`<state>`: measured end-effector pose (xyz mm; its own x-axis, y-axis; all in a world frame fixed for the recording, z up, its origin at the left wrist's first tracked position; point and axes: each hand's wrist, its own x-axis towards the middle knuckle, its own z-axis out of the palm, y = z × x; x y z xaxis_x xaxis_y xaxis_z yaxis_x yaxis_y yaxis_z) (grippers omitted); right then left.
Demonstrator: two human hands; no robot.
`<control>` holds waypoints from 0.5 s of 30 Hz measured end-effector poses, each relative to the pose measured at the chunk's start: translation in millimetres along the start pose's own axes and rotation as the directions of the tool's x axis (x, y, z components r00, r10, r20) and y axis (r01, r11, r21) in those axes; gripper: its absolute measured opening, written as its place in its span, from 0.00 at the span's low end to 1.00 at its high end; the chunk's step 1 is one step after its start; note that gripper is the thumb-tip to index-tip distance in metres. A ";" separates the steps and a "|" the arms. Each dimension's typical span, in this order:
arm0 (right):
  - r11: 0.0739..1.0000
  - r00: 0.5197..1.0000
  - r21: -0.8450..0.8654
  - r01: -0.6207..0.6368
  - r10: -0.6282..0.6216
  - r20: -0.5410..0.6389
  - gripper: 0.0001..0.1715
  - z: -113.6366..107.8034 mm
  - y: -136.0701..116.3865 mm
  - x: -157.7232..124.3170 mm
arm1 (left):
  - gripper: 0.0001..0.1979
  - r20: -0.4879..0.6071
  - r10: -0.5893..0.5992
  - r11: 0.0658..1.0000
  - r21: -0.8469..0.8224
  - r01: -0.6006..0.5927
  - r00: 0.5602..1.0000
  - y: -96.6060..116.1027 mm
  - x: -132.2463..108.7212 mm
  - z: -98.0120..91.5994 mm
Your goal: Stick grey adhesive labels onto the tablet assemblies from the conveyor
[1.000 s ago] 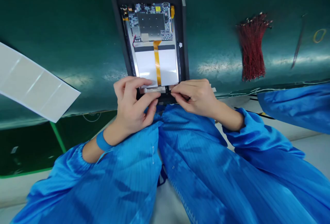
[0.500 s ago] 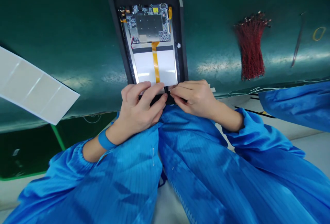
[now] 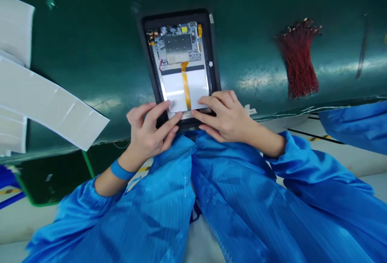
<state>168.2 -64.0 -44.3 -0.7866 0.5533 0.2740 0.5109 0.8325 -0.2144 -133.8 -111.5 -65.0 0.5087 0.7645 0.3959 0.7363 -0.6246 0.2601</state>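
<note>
An opened tablet (image 3: 212,49) lies in a dark frame on the bench, its inside facing up. Its circuit board (image 3: 178,45) is at the far end, and a white battery (image 3: 173,85) fills the near part. Down the battery's middle runs an orange ribbon cable (image 3: 186,87). My left hand (image 3: 151,130) rests its spread fingertips on the battery's near left corner. On the near right, my right hand (image 3: 225,117) has its fingers apart, with fingertips touching the battery and the strip at its near edge. I see nothing held in either hand.
A bundle of red wires (image 3: 299,59) lies on the green bench mat (image 3: 250,33) at right, with thin tweezers (image 3: 362,47) beyond it. White sticker sheets (image 3: 54,101) lie at left. A blue sleeve (image 3: 356,126) shows at the right edge.
My hands have moved apart along the battery's near edge, and my right fingers have opened from a pinch. The view has shifted, showing more sheets at left.
</note>
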 end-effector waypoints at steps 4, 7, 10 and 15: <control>1.000 0.998 -0.004 0.025 -0.025 -0.058 0.23 5.8 4.6 -3.0 | 0.26 0.107 0.054 0.998 -0.032 -0.051 0.993 -5.4 -0.9 -10.6; 0.999 0.992 0.011 0.040 -0.038 -0.121 0.21 9.7 7.1 -4.0 | 0.15 0.023 0.028 0.993 -0.117 -0.025 0.999 -19.4 29.2 -18.9; 0.999 0.987 0.014 0.051 -0.048 -0.153 0.20 12.4 7.5 -4.2 | 0.07 -0.109 -0.179 0.983 -0.068 0.172 0.978 -52.3 79.7 -20.9; 0.998 0.985 0.031 0.063 -0.058 -0.162 0.21 13.2 8.5 -4.3 | 0.12 0.132 -0.566 0.822 0.166 0.545 0.813 -99.3 156.5 -9.6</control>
<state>171.3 -59.7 -59.7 -0.7480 0.5017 0.4345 0.4490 0.8646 -0.2254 -131.6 68.7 -20.4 0.0558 0.9967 0.0582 0.9564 -0.0701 0.2834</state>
